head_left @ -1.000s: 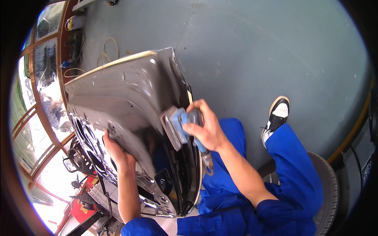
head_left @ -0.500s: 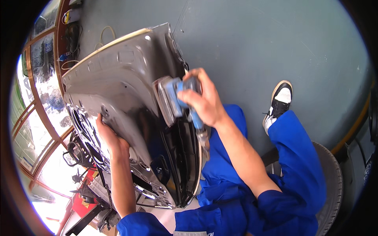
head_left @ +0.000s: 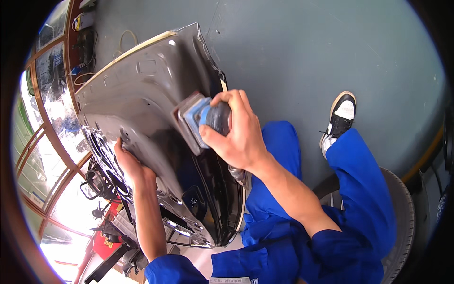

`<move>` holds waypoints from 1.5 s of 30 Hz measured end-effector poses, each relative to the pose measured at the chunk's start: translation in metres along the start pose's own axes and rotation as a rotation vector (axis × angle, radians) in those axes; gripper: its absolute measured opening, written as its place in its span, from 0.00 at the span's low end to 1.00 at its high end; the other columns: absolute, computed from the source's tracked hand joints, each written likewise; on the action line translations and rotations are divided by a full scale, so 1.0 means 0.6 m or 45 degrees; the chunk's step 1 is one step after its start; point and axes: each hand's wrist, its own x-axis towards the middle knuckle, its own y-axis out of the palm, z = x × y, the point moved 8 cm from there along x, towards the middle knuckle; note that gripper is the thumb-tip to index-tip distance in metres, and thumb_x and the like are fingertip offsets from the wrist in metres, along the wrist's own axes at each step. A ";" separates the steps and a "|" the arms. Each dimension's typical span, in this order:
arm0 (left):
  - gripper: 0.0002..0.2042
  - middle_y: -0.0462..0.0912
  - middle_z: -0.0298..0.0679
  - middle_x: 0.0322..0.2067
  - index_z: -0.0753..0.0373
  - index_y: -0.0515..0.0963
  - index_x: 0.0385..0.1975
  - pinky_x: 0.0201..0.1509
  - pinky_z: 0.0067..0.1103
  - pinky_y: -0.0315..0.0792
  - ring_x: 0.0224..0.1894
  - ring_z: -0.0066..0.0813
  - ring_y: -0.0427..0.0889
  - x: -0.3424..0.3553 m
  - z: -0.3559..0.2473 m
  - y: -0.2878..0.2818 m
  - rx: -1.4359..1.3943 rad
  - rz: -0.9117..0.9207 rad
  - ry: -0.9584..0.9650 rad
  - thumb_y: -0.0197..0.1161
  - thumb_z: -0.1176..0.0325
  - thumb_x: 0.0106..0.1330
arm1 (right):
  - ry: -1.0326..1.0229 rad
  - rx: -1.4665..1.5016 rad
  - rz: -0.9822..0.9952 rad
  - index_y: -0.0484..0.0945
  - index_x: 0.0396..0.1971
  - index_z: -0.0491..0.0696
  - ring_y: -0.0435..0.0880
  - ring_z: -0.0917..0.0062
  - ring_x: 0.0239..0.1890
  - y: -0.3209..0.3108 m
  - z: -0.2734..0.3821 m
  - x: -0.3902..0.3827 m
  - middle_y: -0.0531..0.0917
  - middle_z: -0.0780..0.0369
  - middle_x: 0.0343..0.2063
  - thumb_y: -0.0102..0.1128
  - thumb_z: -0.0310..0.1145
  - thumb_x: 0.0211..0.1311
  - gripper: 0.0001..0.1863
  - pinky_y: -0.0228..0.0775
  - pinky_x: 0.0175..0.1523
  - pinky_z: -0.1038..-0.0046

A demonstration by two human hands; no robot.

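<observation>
A dark grey and black car door [head_left: 142,113], with holes and cutouts in it, stands tilted in front of me. My right hand [head_left: 239,130] is closed around the blue and black body of an air sander [head_left: 201,113]. The sander's flat pad is against or very near the door's dark side; exact contact is hard to see. Below this hand hangs the sander's metal hose fitting [head_left: 238,175]. My left hand [head_left: 135,168] grips the door by the edge of a cutout, one finger stretched up along the panel and the others partly hidden.
Under me is a tyre [head_left: 402,213]. A grey-green floor [head_left: 307,47] spreads beyond the door. To the left are a framed glass wall [head_left: 54,118], cables [head_left: 125,40] and a red box [head_left: 104,246] among dark parts. My shoe [head_left: 341,116] rests at the right.
My right hand has turned and shifted slightly left and down with the sander, its pad now farther over the door's face. The left hand keeps its hold. The view has shifted slightly.
</observation>
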 end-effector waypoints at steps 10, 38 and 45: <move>0.20 0.84 0.39 0.35 0.63 0.77 0.45 0.45 0.29 0.78 0.38 0.33 0.83 0.021 -0.008 0.003 -0.024 0.079 0.023 0.46 0.53 0.72 | -0.045 -0.066 0.014 0.70 0.44 0.45 0.77 0.69 0.23 0.002 0.038 0.016 0.70 0.57 0.35 0.70 0.36 0.47 0.25 0.73 0.32 0.64; 0.22 0.83 0.42 0.44 0.65 0.74 0.52 0.52 0.31 0.77 0.45 0.37 0.82 -0.022 -0.015 0.024 -0.067 0.034 0.036 0.44 0.54 0.72 | 0.040 0.074 0.201 0.71 0.42 0.47 0.78 0.72 0.23 0.011 -0.015 -0.056 0.71 0.59 0.36 0.70 0.39 0.47 0.24 0.73 0.32 0.67; 0.20 0.83 0.42 0.40 0.65 0.75 0.49 0.49 0.30 0.78 0.42 0.36 0.83 -0.006 -0.014 0.014 -0.093 0.043 0.024 0.48 0.55 0.71 | 0.064 0.039 0.180 0.70 0.42 0.46 0.77 0.71 0.26 0.012 -0.026 -0.042 0.71 0.59 0.36 0.70 0.38 0.47 0.25 0.72 0.34 0.67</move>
